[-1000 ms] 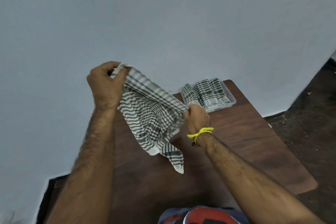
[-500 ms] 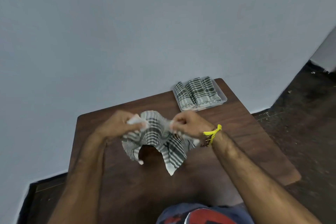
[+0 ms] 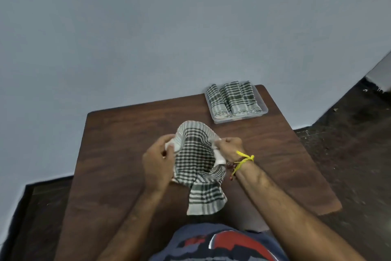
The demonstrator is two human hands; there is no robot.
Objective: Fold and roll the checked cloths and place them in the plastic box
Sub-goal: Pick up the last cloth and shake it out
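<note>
A dark green and white checked cloth [image 3: 195, 159] hangs bunched between both hands over the middle of the brown wooden table [image 3: 118, 138]. My left hand [image 3: 157, 165] grips its left edge. My right hand [image 3: 229, 150], with a yellow thread on the wrist, pinches its right edge. A loose corner of the cloth droops toward the table's near edge. At the table's far right corner stands a clear plastic box [image 3: 263, 110] holding three rolled checked cloths [image 3: 231, 99] side by side.
A pale blue wall rises right behind the table's far edge. Dark floor lies to the left and right of the table. My torso in a blue and red shirt [image 3: 222, 243] is against the near edge.
Both hands came down from chest height toward the table and closer together. The cloth, stretched out between them a second ago, now sags in a bunch.
</note>
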